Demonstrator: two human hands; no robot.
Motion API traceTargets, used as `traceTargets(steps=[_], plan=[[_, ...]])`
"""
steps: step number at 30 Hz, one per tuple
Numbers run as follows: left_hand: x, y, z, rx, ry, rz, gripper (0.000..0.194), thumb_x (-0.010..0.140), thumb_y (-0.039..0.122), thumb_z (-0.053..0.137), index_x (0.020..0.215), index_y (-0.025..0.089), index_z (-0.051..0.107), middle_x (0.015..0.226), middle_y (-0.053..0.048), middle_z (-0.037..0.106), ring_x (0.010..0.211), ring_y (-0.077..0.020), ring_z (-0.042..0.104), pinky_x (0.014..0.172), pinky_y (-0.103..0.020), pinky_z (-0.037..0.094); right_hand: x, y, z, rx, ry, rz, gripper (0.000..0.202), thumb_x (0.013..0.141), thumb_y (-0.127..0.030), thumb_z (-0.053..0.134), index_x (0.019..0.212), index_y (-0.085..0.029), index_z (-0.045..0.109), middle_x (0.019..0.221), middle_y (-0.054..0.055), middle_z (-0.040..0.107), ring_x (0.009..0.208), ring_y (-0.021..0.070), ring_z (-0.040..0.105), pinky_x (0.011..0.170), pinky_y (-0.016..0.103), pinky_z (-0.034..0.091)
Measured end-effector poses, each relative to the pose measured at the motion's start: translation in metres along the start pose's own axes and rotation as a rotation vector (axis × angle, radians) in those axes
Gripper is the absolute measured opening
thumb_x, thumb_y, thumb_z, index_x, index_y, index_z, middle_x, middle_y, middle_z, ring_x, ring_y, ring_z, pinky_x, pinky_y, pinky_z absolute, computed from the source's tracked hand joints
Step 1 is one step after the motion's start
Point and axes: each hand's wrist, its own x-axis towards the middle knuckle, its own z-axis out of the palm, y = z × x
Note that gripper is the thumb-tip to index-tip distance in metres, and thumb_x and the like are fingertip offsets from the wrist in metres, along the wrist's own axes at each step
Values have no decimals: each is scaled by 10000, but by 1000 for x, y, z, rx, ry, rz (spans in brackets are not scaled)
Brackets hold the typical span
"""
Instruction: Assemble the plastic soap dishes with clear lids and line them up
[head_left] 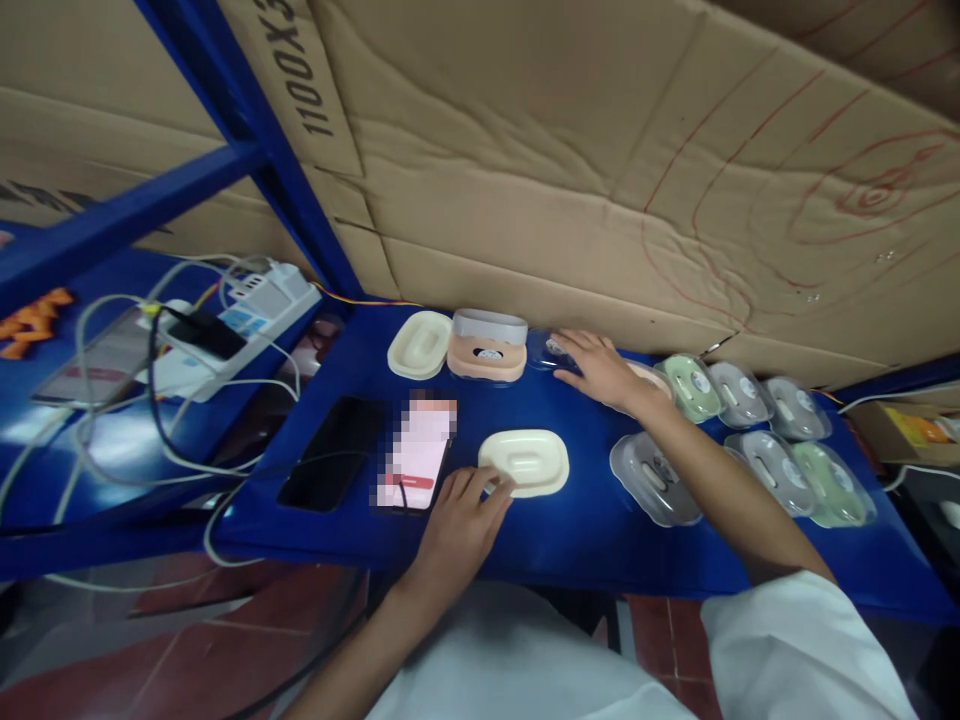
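Note:
At the near edge of a cream oval dish (534, 462), my left hand (469, 510) has its fingertips on the rim, thumb and fingers bent close together. Farther back, my right hand (596, 368) lies with fingers spread over a clear plastic cover (545, 350). Left of that cover stands a peach container (487, 358) with a translucent top, and beside it another cream dish (420, 345). Partly behind my right wrist is a peach piece (651, 378). A grey lidded container (654, 480) sits below my right forearm.
Several green and grey lidded containers (799, 408) stand at the right of the blue table (585, 540). A lit phone (421, 455) and a dark phone (330, 455) lie on the left. Cables and a power strip (277, 300) are farther left. Cardboard (525, 180) walls the back.

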Motion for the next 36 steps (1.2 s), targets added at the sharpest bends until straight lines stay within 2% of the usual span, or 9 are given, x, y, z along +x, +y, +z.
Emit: traceTargets(steps=[3,7,11,14,17,20,23,29,36], plan=[[-3,-1,-3,-56,-10,9,215,1048,156,590,1204,225,721,1190,-95,701,1033,-259,643,907,-418,543,32,-15,8,70,54,-62,597,1087,-438,463,1625,-177,464,1636,170,514,1510,343,484,1215,571,406],[-3,-4,-4,-63,-2,37,213,1062,153,562,1193,220,715,1322,-105,688,1087,-266,645,956,-445,538,68,-37,14,163,184,-138,610,1089,-469,480,1641,-214,444,1680,132,465,1562,322,411,1228,556,387],[-3,-6,-3,-55,-26,74,212,1064,155,556,1192,215,714,1328,-101,710,1094,-277,658,954,-468,543,82,-52,12,172,180,-121,437,1066,-322,556,1479,-200,635,1452,131,694,1381,310,601,1151,509,440],[-4,-7,-3,-71,-21,48,223,1062,182,584,1247,222,702,1336,-108,711,1112,-278,674,967,-468,560,48,-67,2,110,293,-102,366,1089,-236,499,1399,-187,687,1385,131,731,1336,297,629,1122,489,432],[-6,-7,-4,-97,52,-20,407,1040,211,647,1444,237,608,1573,-161,554,1277,-301,640,1040,-469,567,-25,-93,-6,24,444,-99,339,1087,-232,530,1393,-220,676,1367,97,742,1286,283,652,1095,469,439],[-8,-6,-5,-106,149,-63,612,1010,229,701,1581,248,480,1732,-196,336,1485,-355,504,1143,-510,527,-100,-125,-3,49,370,-49,450,1060,-231,587,1506,-292,582,1325,62,761,1187,277,700,1033,471,487],[-6,-6,-5,-93,98,-21,645,1012,223,693,1609,272,456,1764,-169,295,1568,-375,413,1209,-549,476,-146,-149,14,108,225,-16,613,1050,-183,552,1620,-380,445,1331,35,760,1184,287,719,1039,518,507],[1,-9,4,-127,-99,37,435,1051,257,621,1486,257,611,1697,-110,460,1596,-341,391,1231,-545,465,-166,-165,50,137,176,-1,584,1063,-170,534,1616,-342,455,1452,56,700,1393,287,629,1146,562,456],[-1,-8,2,-142,-76,73,382,1068,223,583,1447,230,629,1700,-146,441,1578,-350,421,1214,-535,490,-171,-165,65,164,319,-4,582,1030,-148,624,1568,-342,519,1378,53,747,1282,269,709,1031,497,504]])
